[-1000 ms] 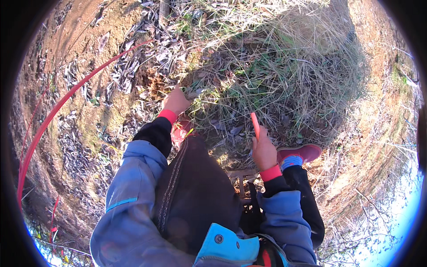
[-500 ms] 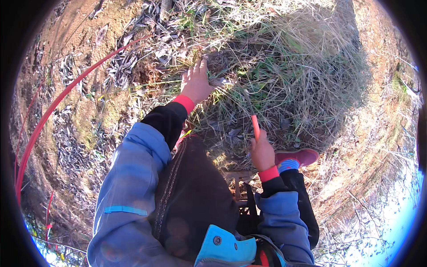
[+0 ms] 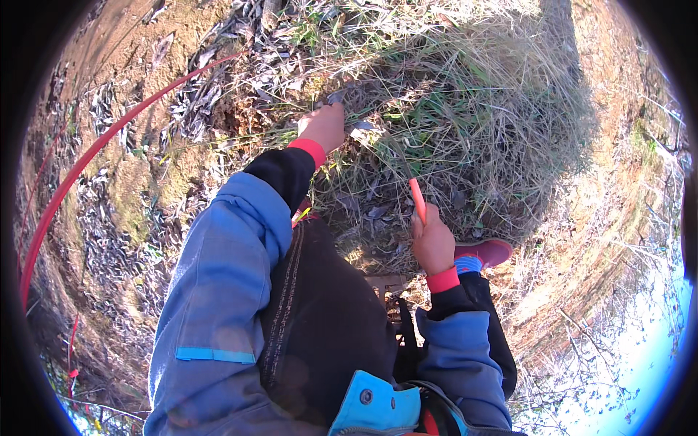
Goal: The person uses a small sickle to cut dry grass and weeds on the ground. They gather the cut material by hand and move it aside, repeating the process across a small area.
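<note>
My left hand (image 3: 324,125) is down at the left side of the grass clump, its fingers curled in and closed among dry stalks. What lies between those fingers is hidden by the back of the hand. Green and straw-coloured grass (image 3: 465,123) spreads to the right of it. My right hand (image 3: 434,243) is wrapped round a slim orange rod (image 3: 416,198), which looks like a tool handle. The rod's upper end points away from me over the near edge of the grass; its other end is covered by my hand.
A red curved strip (image 3: 109,138) arches over the ground at left. Dry leaves (image 3: 193,109) lie on orange soil beyond my left arm. A tree trunk or post (image 3: 270,13) stands at the far edge. My red shoe (image 3: 488,252) is beside my right hand.
My left hand's fingers were stretched out over the grass and are now curled in, with the hand slightly nearer. My right hand still holds the orange rod, barely shifted.
</note>
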`<state>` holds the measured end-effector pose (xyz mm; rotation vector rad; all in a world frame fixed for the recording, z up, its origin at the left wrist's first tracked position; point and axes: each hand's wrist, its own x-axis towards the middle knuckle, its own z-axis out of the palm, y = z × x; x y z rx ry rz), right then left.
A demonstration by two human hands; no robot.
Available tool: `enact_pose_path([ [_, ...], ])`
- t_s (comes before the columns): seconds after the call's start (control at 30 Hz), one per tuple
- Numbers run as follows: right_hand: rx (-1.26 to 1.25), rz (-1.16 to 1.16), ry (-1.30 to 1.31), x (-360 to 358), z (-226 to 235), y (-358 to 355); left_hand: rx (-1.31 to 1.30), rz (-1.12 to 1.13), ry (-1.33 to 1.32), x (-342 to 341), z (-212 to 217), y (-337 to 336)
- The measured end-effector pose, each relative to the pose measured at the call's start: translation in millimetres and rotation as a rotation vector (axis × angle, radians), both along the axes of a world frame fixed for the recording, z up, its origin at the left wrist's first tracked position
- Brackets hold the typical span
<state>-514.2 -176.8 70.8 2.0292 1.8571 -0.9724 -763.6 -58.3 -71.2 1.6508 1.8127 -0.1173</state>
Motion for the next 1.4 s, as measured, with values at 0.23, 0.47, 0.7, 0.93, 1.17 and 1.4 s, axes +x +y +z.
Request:
enact_pose_path([
  [0.23,0.075,0.002,-0.020,-4,25,10,-0.027,0.140,-0.075,-7,13,-12],
  [0.47,0.235,0.010,0.006,0,52,24,-0.048,0.044,-0.041,-5,14,8],
  [0.7,0.133,0.092,0.045,-33,-8,50,-0.069,0.052,-0.193,-4,13,-6],
  [0.93,-0.007,-0.104,-0.004,-36,-41,24,-0.010,-0.023,-0.183,-13,18,-2],
  [1.17,-0.010,-0.132,0.034,-39,-47,2,-0.022,-0.042,-0.180,-12,25,2],
  [1.4,-0.206,-0.161,0.083,-11,4,-65,-0.083,-0.382,-0.115,-24,25,-64],
])
